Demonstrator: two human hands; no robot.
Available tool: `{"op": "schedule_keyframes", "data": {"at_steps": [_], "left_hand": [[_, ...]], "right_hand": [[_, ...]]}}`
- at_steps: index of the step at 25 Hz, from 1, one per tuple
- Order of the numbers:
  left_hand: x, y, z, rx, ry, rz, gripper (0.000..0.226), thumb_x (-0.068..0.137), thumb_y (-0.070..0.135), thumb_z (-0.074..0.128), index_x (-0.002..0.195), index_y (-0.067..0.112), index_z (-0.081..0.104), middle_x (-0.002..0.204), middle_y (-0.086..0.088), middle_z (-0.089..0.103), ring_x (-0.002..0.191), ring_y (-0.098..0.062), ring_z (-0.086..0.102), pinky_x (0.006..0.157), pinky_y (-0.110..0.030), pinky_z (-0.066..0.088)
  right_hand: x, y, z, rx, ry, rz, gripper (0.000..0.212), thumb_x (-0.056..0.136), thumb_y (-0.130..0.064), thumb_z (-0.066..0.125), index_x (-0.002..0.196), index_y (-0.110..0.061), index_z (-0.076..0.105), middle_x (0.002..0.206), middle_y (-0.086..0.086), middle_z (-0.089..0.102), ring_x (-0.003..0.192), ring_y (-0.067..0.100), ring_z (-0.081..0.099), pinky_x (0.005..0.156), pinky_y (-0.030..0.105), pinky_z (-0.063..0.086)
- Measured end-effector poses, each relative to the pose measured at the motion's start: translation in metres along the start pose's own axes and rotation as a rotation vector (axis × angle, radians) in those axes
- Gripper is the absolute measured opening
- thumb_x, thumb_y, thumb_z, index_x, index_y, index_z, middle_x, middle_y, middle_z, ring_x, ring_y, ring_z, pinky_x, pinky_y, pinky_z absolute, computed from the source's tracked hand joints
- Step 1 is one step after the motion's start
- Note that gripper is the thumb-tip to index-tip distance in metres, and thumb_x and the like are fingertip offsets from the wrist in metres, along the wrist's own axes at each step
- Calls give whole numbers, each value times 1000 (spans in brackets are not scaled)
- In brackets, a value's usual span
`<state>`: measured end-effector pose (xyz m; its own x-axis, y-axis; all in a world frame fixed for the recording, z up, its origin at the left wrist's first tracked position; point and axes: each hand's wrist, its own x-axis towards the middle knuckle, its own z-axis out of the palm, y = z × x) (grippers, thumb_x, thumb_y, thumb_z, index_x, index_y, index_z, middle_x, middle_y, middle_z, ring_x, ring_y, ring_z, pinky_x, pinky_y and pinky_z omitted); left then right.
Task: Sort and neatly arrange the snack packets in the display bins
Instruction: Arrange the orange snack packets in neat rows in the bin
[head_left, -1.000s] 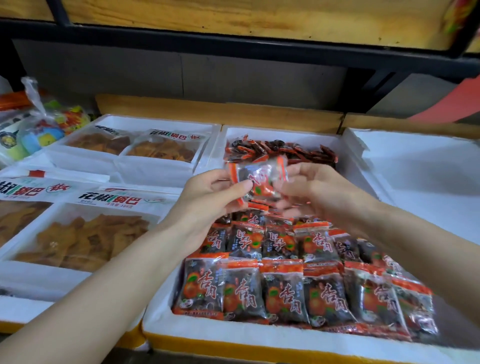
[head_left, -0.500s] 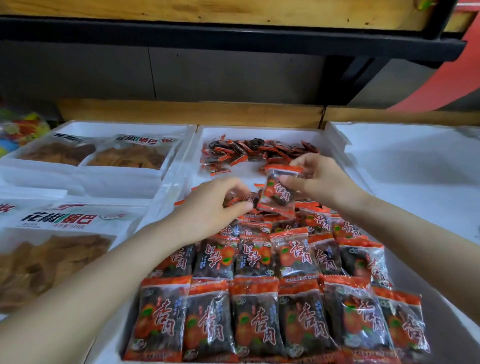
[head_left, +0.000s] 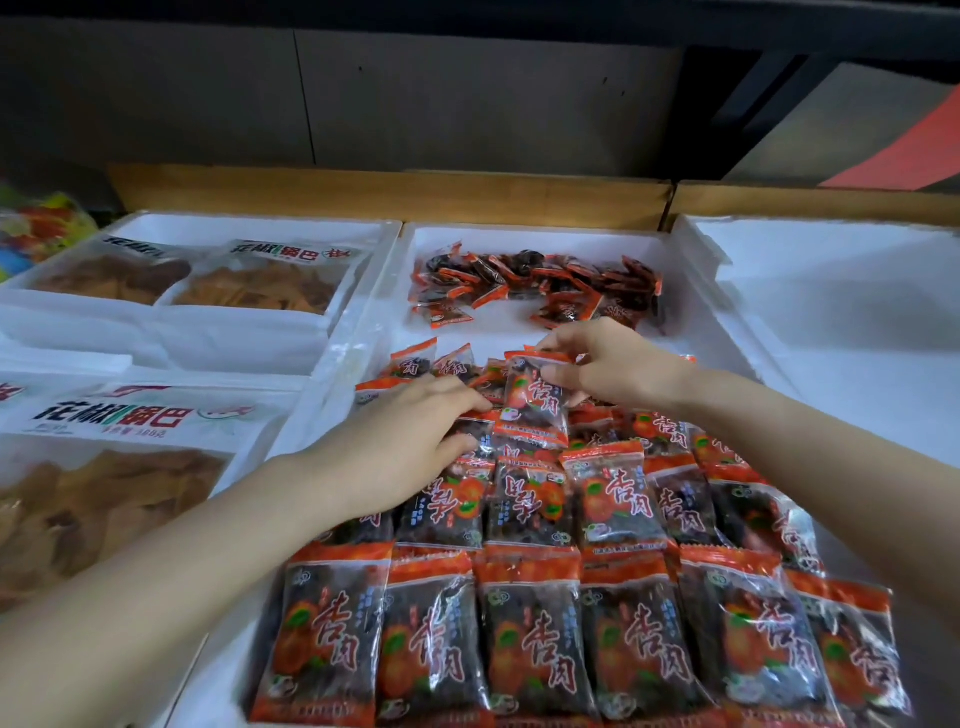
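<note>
Many orange packets (head_left: 524, 649) rowed in middle bin (head_left: 519, 238), right hand (head_left: 618, 369) pinching one packet (head_left: 532, 408), left hand (head_left: 410, 441) flat, perhaps pressing others.

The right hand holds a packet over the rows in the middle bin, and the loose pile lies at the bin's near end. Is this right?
Not fully. The head view shows the loose pile at the far end of the bin; the right hand does hold a packet over the rows.

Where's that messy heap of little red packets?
In the head view, the heap lies at the far end of the middle bin, beyond the neat rows and right of the chip bags.
</note>
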<state>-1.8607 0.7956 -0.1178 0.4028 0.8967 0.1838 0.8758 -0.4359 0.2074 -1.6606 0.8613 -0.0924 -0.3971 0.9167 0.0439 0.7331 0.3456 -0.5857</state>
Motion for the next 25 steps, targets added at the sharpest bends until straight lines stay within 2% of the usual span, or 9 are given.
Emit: {"op": "schedule_keyframes", "data": {"at_steps": [2,4,7,8,10,14,17,21,25], "left_hand": [[1,0,1,16,8,16,42,99,31,46,140,28,42,136,12,45,130,-6,35,109,-27,29],[1,-1,1,22,10,24,42,99,31,46,140,28,42,137,12,44,130,-6,35,109,-26,27],[1,0,1,25,19,33,42,99,30,46,141,28,41,138,12,43,130,-6,34,109,-25,26],[1,0,2,30,19,36,42,99,31,46,141,27,41,138,11,44,130,-7,35,109,-25,26],[2,-1,3,44,20,41,42,99,32,45,141,27,41,137,11,44,129,-7,35,108,-25,27],[2,-3,4,83,34,74,42,100,33,43,141,26,40,133,10,45,126,-8,37,106,-24,29],[4,-4,5,169,44,129,41,101,34,40,141,25,39,132,9,44,124,-9,37,105,-23,27],[13,-10,-7,239,70,214,38,99,40,40,134,25,48,126,10,48,123,-11,38,104,-24,23],[59,-29,-30,182,158,177,41,98,42,41,136,27,45,134,12,45,127,-6,36,108,-24,22]], "right_hand": [[-1,4,0,42,-95,24,16,92,-16,58,106,-7,62,84,5,66,62,12,65,83,37,53],[-4,6,3,78,-220,39,16,92,-17,58,103,-6,62,83,3,61,63,10,64,85,38,55],[-8,3,5,-16,-242,-8,16,94,-24,54,101,-12,62,87,2,64,67,9,62,76,21,53],[-9,1,6,-86,-218,-28,19,94,-26,53,102,-12,63,88,1,65,70,9,61,69,14,49],[-11,1,9,-260,-138,-89,23,94,-30,53,105,-14,65,91,-2,64,80,11,58,63,14,41],[-17,5,11,-333,6,-239,35,88,-35,61,120,-20,60,111,-4,63,100,10,57,82,18,40],[-21,4,10,-340,-10,-293,35,87,-41,62,117,-23,60,113,-7,64,101,5,56,82,16,41],[-15,0,-3,-445,-18,-353,35,87,-47,57,114,-25,63,115,-10,63,102,4,55,88,25,44],[30,15,-36,-280,256,-278,28,90,-32,58,113,-17,63,110,-5,66,92,2,59,76,3,40]]}}
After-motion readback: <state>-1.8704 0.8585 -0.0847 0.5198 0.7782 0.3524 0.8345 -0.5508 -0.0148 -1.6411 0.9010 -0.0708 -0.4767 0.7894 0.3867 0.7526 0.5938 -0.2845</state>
